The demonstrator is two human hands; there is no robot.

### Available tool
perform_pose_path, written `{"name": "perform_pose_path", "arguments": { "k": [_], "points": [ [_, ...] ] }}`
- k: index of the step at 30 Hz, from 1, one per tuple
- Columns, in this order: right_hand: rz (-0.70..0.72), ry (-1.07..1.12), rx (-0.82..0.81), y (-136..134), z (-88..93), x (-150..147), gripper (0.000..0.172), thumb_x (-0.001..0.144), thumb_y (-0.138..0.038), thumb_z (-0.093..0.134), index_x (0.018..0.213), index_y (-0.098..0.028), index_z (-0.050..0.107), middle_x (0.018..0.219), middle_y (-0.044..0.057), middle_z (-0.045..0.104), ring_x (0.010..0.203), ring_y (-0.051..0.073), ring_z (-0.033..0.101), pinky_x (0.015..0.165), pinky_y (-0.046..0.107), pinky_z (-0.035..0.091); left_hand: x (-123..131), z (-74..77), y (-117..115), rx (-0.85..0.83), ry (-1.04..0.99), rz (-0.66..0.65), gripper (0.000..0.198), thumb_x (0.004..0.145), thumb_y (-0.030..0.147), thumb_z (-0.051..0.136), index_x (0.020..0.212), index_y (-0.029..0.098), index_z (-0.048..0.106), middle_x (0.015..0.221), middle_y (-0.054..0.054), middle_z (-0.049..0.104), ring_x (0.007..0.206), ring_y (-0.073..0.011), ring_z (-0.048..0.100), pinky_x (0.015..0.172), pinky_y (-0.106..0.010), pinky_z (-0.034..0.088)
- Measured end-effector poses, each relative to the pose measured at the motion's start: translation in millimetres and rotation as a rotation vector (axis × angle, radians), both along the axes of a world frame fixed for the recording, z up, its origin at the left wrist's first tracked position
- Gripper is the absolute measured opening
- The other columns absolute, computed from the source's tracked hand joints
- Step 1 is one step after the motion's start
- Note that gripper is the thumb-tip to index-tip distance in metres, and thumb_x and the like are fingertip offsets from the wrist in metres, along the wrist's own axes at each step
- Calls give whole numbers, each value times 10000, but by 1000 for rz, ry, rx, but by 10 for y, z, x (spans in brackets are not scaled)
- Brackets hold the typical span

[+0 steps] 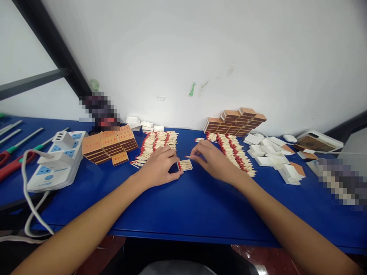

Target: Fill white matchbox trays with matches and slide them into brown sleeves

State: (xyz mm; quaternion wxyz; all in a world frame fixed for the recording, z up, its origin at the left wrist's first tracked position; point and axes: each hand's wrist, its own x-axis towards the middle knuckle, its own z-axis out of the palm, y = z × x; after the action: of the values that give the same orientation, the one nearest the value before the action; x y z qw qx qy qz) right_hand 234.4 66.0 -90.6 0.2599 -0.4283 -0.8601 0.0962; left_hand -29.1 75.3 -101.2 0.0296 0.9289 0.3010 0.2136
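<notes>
My left hand (160, 166) is closed around the left end of a small white matchbox tray (187, 169). Red-headed matches (185, 164) lie side by side in that tray. Just right of it, my right hand (210, 158) pinches a match, whose red tip (187, 156) points toward the tray. A wide pile of loose matches (157, 141) is behind my left hand, partly covered by it. Another pile of matches (237, 154) spreads behind and beside my right hand.
Stacked matchboxes stand at left (107, 143) and at the back (235, 122). White trays (269, 151) lie heaped on the right. A power strip (59, 162) with cables and red-handled tools (14, 168) occupy the left of the blue table (172, 214). A wall rises behind.
</notes>
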Motion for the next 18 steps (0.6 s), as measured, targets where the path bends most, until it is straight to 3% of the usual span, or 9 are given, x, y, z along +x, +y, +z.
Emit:
{"name": "perform_pose_path", "arguments": {
  "k": [3, 6, 9, 14, 18],
  "points": [
    [57, -82, -7, -207, 25, -196, 158, 1085, -246, 519, 992, -246, 646, 1022, 105, 641, 950, 270, 593, 856, 433, 523, -1, 0, 1, 9, 5, -3, 276, 962, 436, 746, 1052, 177, 774, 1035, -82, 702, 1065, -279, 613, 952, -450, 525],
    [80, -115, -12, -225, 6, -223, 150, 1072, -232, 535, 985, -249, 656, 1014, 101, 651, 949, 273, 601, 849, 431, 525, -1, 3, 0, 5, 4, -2, 254, 964, 433, 739, 1025, 188, 771, 1037, -82, 701, 1070, -280, 612, 950, -445, 521],
    [38, -53, 7, -50, -22, -57, 126, 1069, -280, 562, 1016, -256, 673, 1030, 100, 655, 983, 274, 620, 857, 420, 528, 0, 3, -3, -9, 2, -3, 260, 962, 442, 743, 1042, 197, 773, 1031, -81, 702, 1057, -280, 617, 941, -442, 518],
    [-150, -51, 140, 443, -175, 416, 151, 1040, -290, 578, 1065, -241, 718, 1017, 127, 671, 1031, 325, 604, 918, 487, 502, 4, -4, -4, -32, -14, -15, 266, 970, 441, 735, 1065, 196, 780, 1030, -79, 714, 1054, -276, 620, 943, -442, 523],
    [-211, -105, 128, 653, -343, 612, 155, 1025, -293, 577, 954, -231, 699, 995, 136, 661, 1020, 335, 585, 908, 489, 499, 4, -6, 1, -42, -10, -8, 283, 971, 444, 730, 1066, 182, 779, 1037, -79, 714, 1056, -275, 619, 943, -444, 525]
  ]
}}
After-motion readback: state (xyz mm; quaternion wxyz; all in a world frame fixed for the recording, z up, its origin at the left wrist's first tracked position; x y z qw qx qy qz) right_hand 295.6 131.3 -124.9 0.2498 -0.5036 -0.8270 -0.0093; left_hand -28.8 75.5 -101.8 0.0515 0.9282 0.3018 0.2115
